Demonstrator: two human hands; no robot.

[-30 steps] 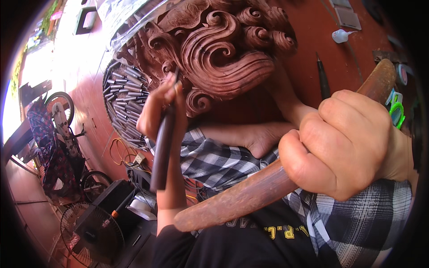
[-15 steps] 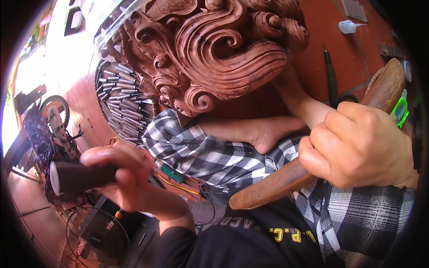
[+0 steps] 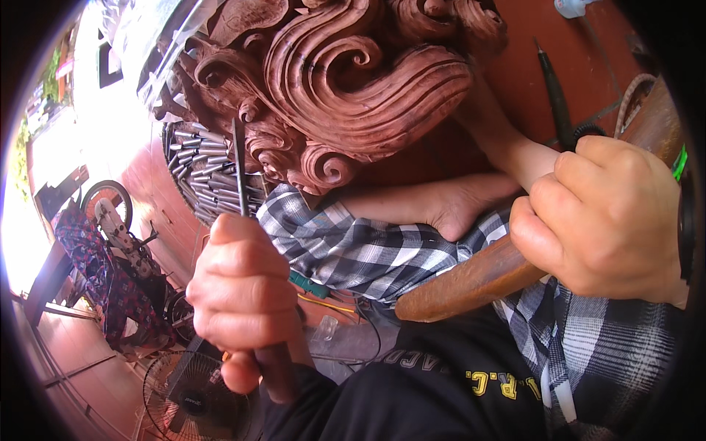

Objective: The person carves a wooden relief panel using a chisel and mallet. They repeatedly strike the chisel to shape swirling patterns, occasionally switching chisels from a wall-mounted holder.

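Note:
In my closed left hand (image 3: 243, 283) is a carving chisel (image 3: 240, 165). Its narrow metal blade points up toward the carving, and the dark handle comes out below my fist. My right hand (image 3: 599, 217) wraps round a worn brown wooden mallet (image 3: 471, 283), a long club-like piece lying slantwise over my lap. Beyond both hands stands a large reddish-brown wood carving (image 3: 368, 110) with deep swirls and curls. The chisel's tip overlaps the carving's left edge in view; whether it touches cannot be told.
Many metal carving tools (image 3: 202, 169) fill a round basket left of the carving. A black pen-shaped tool (image 3: 553, 92) and a small bottle (image 3: 572, 7) lie on the red tiles. My bare foot (image 3: 452, 217) rests before the carving. A fan (image 3: 195, 400) stands lower left.
My left hand has turned the chisel from lying sideways to upright, blade up, and closed firmly round it. The right hand and mallet have shifted slightly in view.

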